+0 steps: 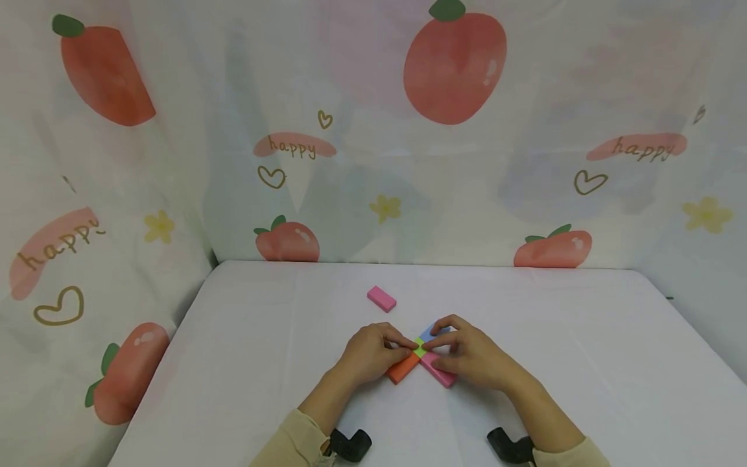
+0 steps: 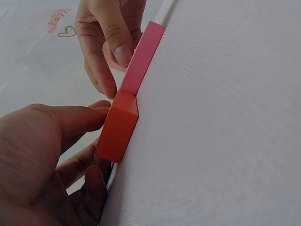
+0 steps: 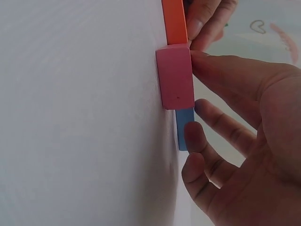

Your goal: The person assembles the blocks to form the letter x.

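Small coloured blocks meet at corners on the white table: an orange block, a pink block, a blue block and a green block at their middle. My left hand reaches in from the left, its thumb along the top of the orange block and index fingertip at the green one. From the right, my right hand rests its thumb on the pink block. Its index fingertip touches the green block, and another finger lies over the blue block, partly hiding it. My left fingers hide the upper-left side of the group.
Another pink block lies apart, farther back on the table. Behind the table's back edge hangs a printed cloth with fruit and lettering, which also covers the left and right sides.
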Tool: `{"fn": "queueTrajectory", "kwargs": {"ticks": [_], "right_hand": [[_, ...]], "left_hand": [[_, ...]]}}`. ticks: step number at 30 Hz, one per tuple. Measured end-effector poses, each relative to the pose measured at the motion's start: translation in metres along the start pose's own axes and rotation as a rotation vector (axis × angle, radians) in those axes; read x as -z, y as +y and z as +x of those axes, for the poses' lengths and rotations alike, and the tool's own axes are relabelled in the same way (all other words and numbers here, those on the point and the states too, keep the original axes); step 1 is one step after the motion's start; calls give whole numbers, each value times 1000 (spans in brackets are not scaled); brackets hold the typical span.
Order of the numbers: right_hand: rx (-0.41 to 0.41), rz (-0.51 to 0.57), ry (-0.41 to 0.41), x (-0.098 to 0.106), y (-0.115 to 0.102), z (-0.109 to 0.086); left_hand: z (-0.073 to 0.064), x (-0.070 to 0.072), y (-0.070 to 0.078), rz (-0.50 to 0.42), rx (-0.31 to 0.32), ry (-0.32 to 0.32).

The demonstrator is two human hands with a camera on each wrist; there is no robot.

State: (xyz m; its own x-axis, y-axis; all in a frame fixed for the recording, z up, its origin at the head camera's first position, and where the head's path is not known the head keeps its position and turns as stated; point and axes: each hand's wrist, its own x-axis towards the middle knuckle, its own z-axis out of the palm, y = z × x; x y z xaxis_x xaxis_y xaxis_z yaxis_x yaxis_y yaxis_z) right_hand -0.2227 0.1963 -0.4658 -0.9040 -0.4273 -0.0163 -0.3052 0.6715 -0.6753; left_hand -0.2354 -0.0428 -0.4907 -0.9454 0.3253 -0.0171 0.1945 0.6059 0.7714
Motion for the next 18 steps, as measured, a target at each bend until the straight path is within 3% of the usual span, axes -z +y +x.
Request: {"fn": "queueTrajectory", "kwargs": {"ticks": [18], "right_hand": [[-22, 84, -3, -3, 12, 5]], "left_hand": [[3, 1, -5, 15, -14, -6]]}}
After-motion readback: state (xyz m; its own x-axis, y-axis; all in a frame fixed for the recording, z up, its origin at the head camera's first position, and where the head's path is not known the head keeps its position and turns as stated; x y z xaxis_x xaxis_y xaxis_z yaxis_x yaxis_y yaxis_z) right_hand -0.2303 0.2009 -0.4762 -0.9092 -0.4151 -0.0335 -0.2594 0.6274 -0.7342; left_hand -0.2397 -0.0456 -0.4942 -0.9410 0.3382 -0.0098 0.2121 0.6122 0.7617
